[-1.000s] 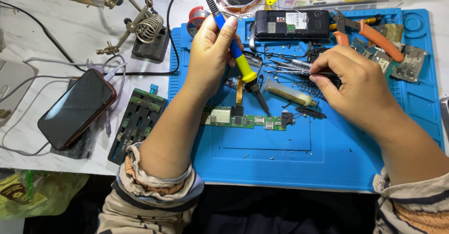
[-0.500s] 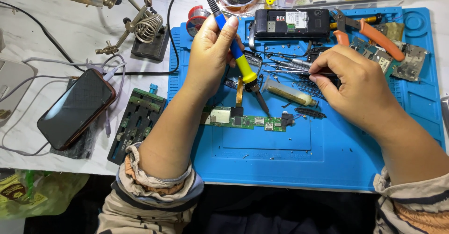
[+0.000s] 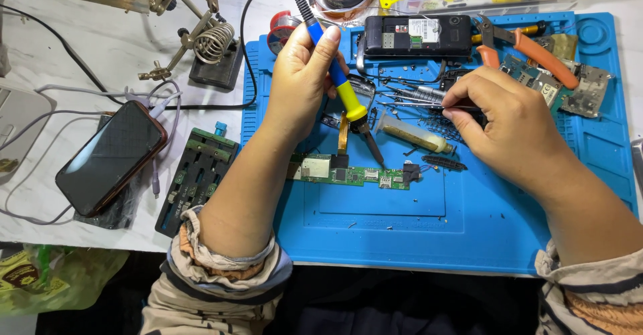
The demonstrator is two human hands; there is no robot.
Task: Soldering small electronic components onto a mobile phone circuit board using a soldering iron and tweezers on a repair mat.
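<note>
While the left hand [image 3: 301, 74] grips a blue-and-yellow soldering iron [image 3: 335, 77], fingers closed around its handle, the tip hangs just above the green circuit board [image 3: 351, 173] lying on the blue silicone mat [image 3: 469, 234]. The right hand [image 3: 512, 124], beyond the board's right end, pinches a thin dark tool whose kind I cannot tell. Soldering on the board seems in hand; the next touch calls for a steady tip. Above the board lies an opened black phone [image 3: 415, 35] bearing 1 white rectangular label.
</note>
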